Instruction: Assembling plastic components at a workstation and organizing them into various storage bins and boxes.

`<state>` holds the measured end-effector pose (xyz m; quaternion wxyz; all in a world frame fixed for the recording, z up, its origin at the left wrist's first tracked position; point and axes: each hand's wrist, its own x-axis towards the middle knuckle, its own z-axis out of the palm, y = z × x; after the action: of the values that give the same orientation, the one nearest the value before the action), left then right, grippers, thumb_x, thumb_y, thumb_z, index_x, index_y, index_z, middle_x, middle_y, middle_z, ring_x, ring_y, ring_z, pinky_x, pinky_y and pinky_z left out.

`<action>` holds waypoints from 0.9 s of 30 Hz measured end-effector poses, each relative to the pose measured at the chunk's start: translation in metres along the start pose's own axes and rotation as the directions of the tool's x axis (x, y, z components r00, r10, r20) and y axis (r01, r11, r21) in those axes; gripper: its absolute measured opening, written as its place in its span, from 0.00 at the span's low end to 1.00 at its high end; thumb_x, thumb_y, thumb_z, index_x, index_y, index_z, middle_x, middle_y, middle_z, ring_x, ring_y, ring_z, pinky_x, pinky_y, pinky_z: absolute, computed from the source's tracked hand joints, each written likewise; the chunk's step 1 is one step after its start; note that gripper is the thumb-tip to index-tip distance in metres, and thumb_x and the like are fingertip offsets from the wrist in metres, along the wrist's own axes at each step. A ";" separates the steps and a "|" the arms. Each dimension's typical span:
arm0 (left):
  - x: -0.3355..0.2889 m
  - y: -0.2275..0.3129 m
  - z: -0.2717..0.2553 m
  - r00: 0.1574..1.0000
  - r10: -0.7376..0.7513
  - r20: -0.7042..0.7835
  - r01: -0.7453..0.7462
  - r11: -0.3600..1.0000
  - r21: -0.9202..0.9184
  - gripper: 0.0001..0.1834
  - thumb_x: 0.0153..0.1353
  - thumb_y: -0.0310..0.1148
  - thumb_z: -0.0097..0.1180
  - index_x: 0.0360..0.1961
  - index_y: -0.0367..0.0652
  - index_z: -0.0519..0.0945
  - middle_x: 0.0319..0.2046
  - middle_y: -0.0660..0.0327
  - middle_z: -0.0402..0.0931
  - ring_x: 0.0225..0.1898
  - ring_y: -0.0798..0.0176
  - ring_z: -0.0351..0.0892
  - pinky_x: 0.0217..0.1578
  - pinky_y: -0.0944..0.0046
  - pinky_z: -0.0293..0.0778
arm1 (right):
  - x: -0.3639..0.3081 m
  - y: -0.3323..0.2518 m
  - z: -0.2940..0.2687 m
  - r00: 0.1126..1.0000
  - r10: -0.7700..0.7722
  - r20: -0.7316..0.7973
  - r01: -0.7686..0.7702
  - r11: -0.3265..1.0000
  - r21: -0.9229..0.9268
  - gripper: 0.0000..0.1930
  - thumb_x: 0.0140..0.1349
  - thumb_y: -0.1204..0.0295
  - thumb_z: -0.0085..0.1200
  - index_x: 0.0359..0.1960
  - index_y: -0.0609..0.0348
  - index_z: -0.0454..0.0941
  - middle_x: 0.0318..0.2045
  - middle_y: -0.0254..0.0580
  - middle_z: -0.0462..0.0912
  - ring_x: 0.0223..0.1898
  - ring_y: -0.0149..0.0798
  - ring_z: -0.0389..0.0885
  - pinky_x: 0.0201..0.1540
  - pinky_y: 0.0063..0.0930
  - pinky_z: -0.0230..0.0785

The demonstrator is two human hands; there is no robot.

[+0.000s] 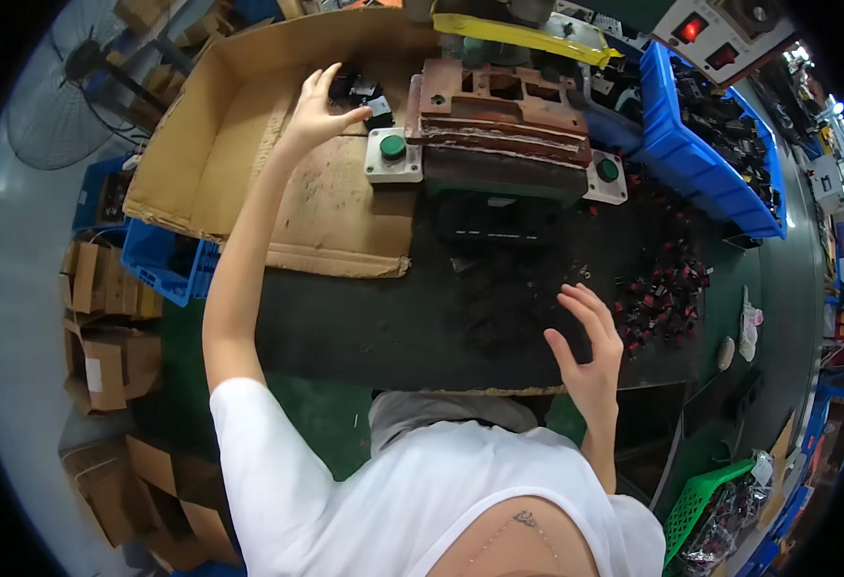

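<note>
My left hand (318,113) reaches over the cardboard tray (239,125) with its fingers apart and nothing visible in it. Just past its thumb lies a small black part with a light grey face (379,109), among other black parts. My right hand (593,351) hovers over the dark worktop (364,327), thumb and fingers spread. Several small red-and-black parts (657,308) lie heaped to the right of it. Ahead, in the middle, a black panel-like piece (494,231) sits below a brown metal block with slots (503,96).
Green push buttons on white boxes (393,154) flank the metal block. A blue crate (705,144) of black parts stands at the right. A control box with a red light (725,34) hangs at the upper right. Cardboard boxes (109,365) and a fan (61,106) are at the left.
</note>
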<state>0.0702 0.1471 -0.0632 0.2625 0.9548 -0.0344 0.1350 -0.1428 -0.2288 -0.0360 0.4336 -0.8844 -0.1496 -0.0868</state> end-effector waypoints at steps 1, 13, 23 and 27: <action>0.016 -0.016 0.012 0.998 0.027 0.052 -0.029 0.999 0.029 0.48 0.40 0.55 0.61 0.59 0.46 0.54 0.60 0.49 0.46 0.62 0.51 0.45 0.58 0.55 0.49 | -0.001 -0.001 0.001 1.000 0.003 -0.010 -0.003 1.000 0.005 0.17 0.45 0.80 0.56 0.40 0.62 0.74 0.45 0.45 0.73 0.51 0.44 0.69 0.52 0.32 0.59; 0.059 -0.016 0.026 0.958 0.243 0.151 -0.263 0.956 0.131 0.42 0.27 0.46 0.66 0.49 0.43 0.68 0.47 0.49 0.63 0.52 0.46 0.60 0.53 0.56 0.59 | -0.008 0.005 -0.002 0.993 0.082 -0.082 -0.077 0.995 0.063 0.10 0.47 0.78 0.55 0.34 0.63 0.76 0.42 0.44 0.75 0.48 0.44 0.71 0.51 0.32 0.60; 0.044 -0.092 -0.046 0.974 0.092 -0.207 0.000 0.915 0.405 0.57 0.35 0.55 0.64 0.62 0.45 0.45 0.57 0.45 0.52 0.59 0.47 0.52 0.57 0.54 0.53 | -0.012 0.003 0.000 0.995 0.048 -0.089 -0.044 0.998 0.048 0.09 0.47 0.78 0.56 0.33 0.62 0.76 0.41 0.44 0.76 0.47 0.45 0.71 0.49 0.33 0.62; 0.009 -0.093 -0.098 0.909 0.169 -0.380 -0.047 0.950 0.310 0.45 0.44 0.52 0.59 0.57 0.37 0.55 0.55 0.45 0.56 0.57 0.48 0.55 0.56 0.57 0.54 | -0.011 0.005 0.006 0.998 0.039 -0.053 -0.036 0.998 0.055 0.08 0.47 0.77 0.55 0.32 0.62 0.76 0.40 0.44 0.76 0.47 0.45 0.71 0.49 0.32 0.62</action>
<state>0.0681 0.2773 -0.0254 0.1114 0.9314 -0.0126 0.3464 -0.1515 -0.2291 -0.0467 0.4626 -0.8724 -0.1234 -0.0983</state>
